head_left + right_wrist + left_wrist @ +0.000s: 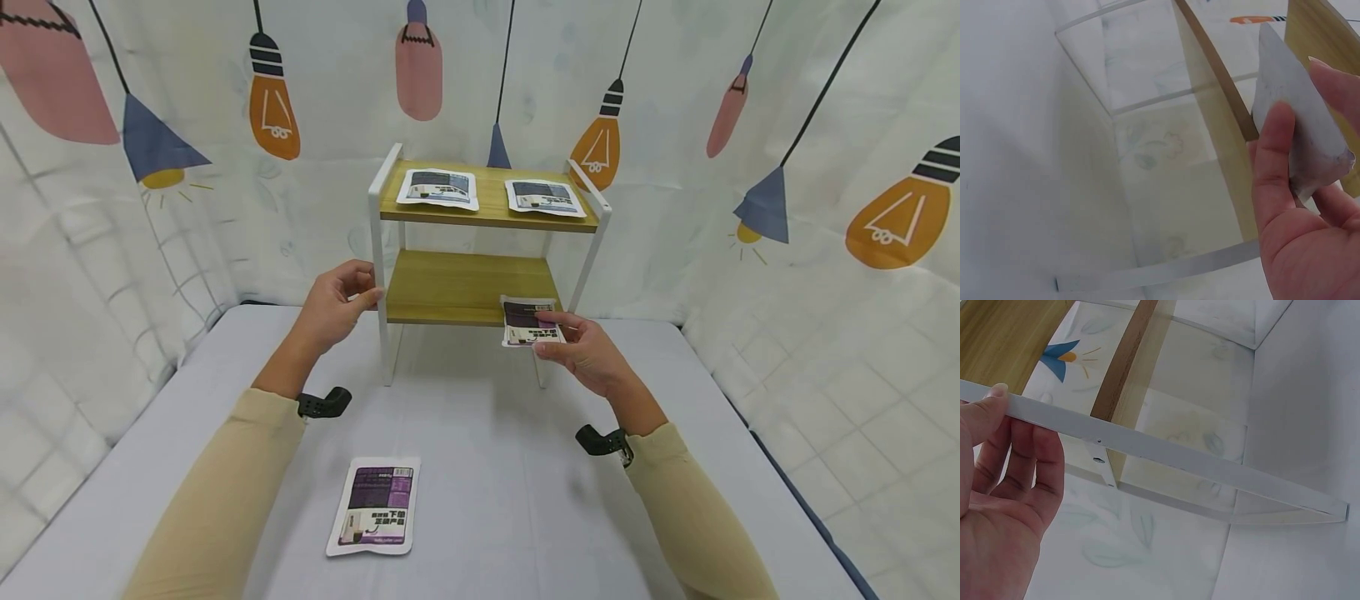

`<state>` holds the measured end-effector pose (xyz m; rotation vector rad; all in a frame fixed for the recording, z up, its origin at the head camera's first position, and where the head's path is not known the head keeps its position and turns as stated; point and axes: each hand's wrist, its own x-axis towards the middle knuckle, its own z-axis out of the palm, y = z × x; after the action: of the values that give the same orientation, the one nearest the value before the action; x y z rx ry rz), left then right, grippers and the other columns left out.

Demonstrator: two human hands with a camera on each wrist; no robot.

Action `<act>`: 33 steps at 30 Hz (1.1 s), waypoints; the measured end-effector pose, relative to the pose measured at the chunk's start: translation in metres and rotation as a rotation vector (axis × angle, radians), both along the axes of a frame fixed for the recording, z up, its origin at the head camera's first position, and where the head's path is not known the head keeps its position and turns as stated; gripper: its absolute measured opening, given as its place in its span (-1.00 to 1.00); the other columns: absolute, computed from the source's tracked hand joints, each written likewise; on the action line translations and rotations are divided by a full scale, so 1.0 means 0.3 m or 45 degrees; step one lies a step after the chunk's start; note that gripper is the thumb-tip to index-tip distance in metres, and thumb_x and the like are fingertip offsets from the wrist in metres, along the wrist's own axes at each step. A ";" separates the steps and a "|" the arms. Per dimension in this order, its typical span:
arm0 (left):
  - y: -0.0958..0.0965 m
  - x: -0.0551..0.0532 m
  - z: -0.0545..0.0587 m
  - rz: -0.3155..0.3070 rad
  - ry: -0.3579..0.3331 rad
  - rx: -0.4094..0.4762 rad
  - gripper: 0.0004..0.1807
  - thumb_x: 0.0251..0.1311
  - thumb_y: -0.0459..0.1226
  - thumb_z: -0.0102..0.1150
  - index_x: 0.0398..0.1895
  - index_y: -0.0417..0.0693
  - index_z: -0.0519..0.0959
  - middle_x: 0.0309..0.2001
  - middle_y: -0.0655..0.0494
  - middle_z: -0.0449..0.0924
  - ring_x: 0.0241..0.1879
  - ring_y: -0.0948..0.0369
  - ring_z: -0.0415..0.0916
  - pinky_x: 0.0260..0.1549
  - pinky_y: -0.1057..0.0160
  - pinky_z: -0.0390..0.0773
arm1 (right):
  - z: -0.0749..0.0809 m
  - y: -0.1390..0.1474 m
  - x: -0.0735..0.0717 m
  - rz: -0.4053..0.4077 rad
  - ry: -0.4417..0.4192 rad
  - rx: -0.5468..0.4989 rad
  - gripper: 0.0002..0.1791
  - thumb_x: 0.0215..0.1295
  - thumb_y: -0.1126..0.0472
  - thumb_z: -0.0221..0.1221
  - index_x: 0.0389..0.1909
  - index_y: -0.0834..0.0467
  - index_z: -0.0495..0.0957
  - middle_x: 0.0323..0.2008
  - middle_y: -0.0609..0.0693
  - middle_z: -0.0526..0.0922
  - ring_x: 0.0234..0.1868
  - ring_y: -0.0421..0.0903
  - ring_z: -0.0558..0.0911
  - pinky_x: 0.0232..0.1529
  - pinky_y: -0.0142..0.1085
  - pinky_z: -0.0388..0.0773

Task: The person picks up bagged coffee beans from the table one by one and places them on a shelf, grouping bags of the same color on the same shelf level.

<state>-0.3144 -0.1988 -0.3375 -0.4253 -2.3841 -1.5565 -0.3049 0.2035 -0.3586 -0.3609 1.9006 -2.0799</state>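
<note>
A small two-tier shelf (472, 287) with wooden boards and a white metal frame stands at the far side of the table. My left hand (330, 308) pinches the frame's left upright (1179, 459) between thumb and fingers, beside the lower board. Between thumb and fingers my right hand (588, 354) holds a flat white pouch (519, 323) with a dark purple printed label. That pouch overlaps the front right edge of the lower board in the head view; its plain white back (1300, 106) shows in the right wrist view.
On the top board lie two similar pouches, a left pouch (438, 188) and a right pouch (547, 198). Another purple-labelled pouch (375, 508) lies on the white tablecloth (480, 517) near the left forearm. A lamp-patterned curtain (330, 192) hangs behind the shelf.
</note>
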 end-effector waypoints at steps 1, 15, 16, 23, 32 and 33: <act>0.000 -0.001 0.000 0.000 -0.002 0.000 -0.68 0.44 -0.25 0.21 0.18 -0.12 0.54 -0.13 -0.02 0.63 -0.03 0.21 0.63 -0.11 0.49 0.65 | 0.001 0.000 0.001 -0.004 0.004 0.006 -0.29 0.30 0.51 0.26 0.47 0.23 0.34 0.44 0.16 0.18 0.31 0.07 0.39 0.09 -0.41 0.65; 0.000 -0.001 0.000 0.000 -0.008 -0.015 -0.69 0.44 -0.23 0.21 0.17 -0.09 0.56 -0.06 -0.12 0.64 -0.08 0.28 0.63 -0.12 0.47 0.66 | -0.004 -0.006 -0.003 -0.093 0.030 0.024 -0.34 0.31 0.52 0.25 0.43 0.27 0.38 0.32 0.17 0.32 0.12 0.00 0.55 -0.02 -0.38 0.70; -0.001 -0.001 0.000 0.000 -0.007 -0.018 -0.69 0.44 -0.23 0.21 0.18 -0.09 0.56 -0.06 -0.12 0.64 -0.08 0.29 0.63 -0.12 0.47 0.66 | -0.004 -0.006 -0.003 -0.098 0.036 0.030 -0.34 0.31 0.51 0.25 0.44 0.28 0.38 0.30 0.17 0.33 0.10 -0.01 0.56 -0.02 -0.38 0.70; 0.000 0.001 0.004 0.000 -0.001 -0.008 -0.70 0.44 -0.24 0.21 0.17 -0.08 0.56 -0.06 -0.13 0.64 -0.09 0.30 0.63 -0.12 0.48 0.66 | -0.011 -0.014 -0.004 -0.143 0.055 0.032 -0.38 0.30 0.49 0.28 0.39 0.32 0.42 0.26 0.13 0.38 0.01 -0.04 0.61 -0.06 -0.37 0.72; -0.001 -0.002 -0.001 -0.004 -0.001 -0.010 -0.69 0.44 -0.24 0.21 0.17 -0.10 0.56 -0.07 -0.11 0.64 -0.11 0.32 0.64 -0.04 0.27 0.72 | -0.016 -0.023 -0.008 -0.200 0.068 0.021 -0.43 0.29 0.44 0.32 0.33 0.37 0.47 0.13 0.16 0.46 -0.24 -0.13 0.72 -0.14 -0.37 0.74; -0.001 -0.001 -0.001 -0.004 0.000 -0.009 -0.70 0.44 -0.24 0.21 0.16 -0.09 0.56 -0.08 -0.11 0.64 -0.11 0.32 0.64 -0.03 0.23 0.73 | -0.016 -0.024 -0.008 -0.201 0.074 0.026 -0.42 0.30 0.42 0.33 0.33 0.36 0.46 0.12 0.15 0.46 -0.24 -0.13 0.72 -0.14 -0.37 0.74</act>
<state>-0.3148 -0.1992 -0.3377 -0.4304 -2.3909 -1.5492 -0.3074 0.1963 -0.3635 -0.2772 2.0430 -2.1687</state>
